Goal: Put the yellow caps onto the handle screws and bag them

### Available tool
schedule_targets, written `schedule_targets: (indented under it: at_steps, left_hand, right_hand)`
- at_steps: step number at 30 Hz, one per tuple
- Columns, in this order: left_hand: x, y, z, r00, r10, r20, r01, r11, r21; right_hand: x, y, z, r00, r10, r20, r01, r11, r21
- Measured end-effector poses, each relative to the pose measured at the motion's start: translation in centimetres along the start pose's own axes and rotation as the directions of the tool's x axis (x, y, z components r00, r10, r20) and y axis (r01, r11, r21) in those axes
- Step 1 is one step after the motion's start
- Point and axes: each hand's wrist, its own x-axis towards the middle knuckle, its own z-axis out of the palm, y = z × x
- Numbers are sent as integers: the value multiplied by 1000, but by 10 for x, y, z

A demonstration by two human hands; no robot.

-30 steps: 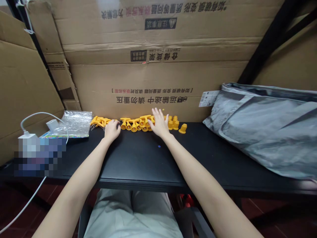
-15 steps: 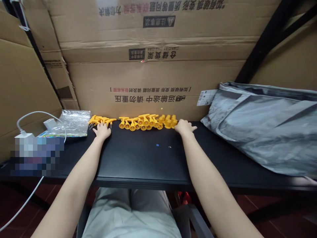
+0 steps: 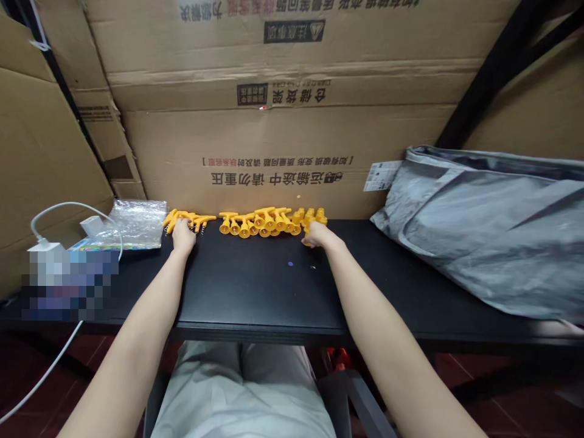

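Yellow plastic pieces [image 3: 255, 222] lay in a row along the back edge of the desk [image 3: 255, 292], right against the cardboard box [image 3: 274, 152] behind it. My hands sat wide apart, one at each end of that row. My left hand [image 3: 183, 236] rested on the T-shaped pieces [image 3: 194, 219] at the left end, fingers curled down among them. I could not tell whether it gripped one or only touched them. My right hand [image 3: 319, 236] was at the row's right end, loosely curled, with a yellow cap [image 3: 305, 241] showing at its fingertips. I could not tell if the fingers pinched the cap or merely pushed it along.

A second earlier I had both hands close together near the middle of the row, the right one spread flat over it, and that cap had sat alone on the desk past the row's right end. Since then the right hand had swept out over the cap's spot and come back in. Nothing yellow lay apart from the row any more, so I judged the pieces were all gathered between my two hands.

A clear plastic bag [image 3: 137, 224] lay near the left hand, with a white charger [image 3: 91, 226] beside it. A grey bag [image 3: 483, 231] filled the right of the desk, well apart.
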Motion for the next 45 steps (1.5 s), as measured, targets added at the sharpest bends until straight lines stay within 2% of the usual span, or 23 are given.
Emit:
schedule_targets:
  at_steps: [6,8,10,13,17,21,24,27,31,33,35,41,45]
  left_hand:
    - [4,13,-6,967,73,-243,-123,973,-193]
    - [3,21,-8,956,53,-290,-134,955,-265]
    - [1,31,-7,959,-21,-282,-88,925,-369]
    - [-7,43,-2,980,-99,-175,-7,852,-524]
    - [-16,52,9,996,-86,16,77,779,-622]
    - [-23,51,19,978,-68,199,181,755,-631]
    - [-27,49,24,946,3,325,197,790,-580]
    - [-30,49,26,911,96,400,126,861,-492]
    - [-33,53,22,918,252,306,-146,932,-332]
    - [-35,56,19,908,329,260,-271,933,-236]
    - [-36,57,17,890,381,252,-345,922,-176]
    - [-41,56,22,793,495,356,-451,869,-204]
    - [-43,57,25,766,513,388,-461,858,-225]
  right_hand:
    - [-8,-5,-2,1000,0,20,0,1000,-21]
    - [-11,-5,-3,1000,13,-11,-13,999,-40]
    - [-12,-6,-4,999,9,-49,-12,998,-55]
    - [-13,-6,-3,996,-12,-92,4,996,-86]
    - [-11,-5,-1,994,-32,-106,17,991,-134]
    - [-8,-4,0,993,-51,-105,36,989,-144]
    - [-10,-5,-1,993,-60,-104,44,988,-149]
    - [-17,-8,-5,994,-49,-98,33,987,-159]
    - [-28,-16,-9,995,-47,-83,32,984,-176]
    - [-32,-20,-10,995,-70,-71,55,979,-194]
    - [-36,-25,-10,992,-113,-54,99,971,-215]
    - [-51,-40,-12,969,-243,49,248,939,-240]
    - [-56,-47,-8,944,-329,38,330,925,-186]
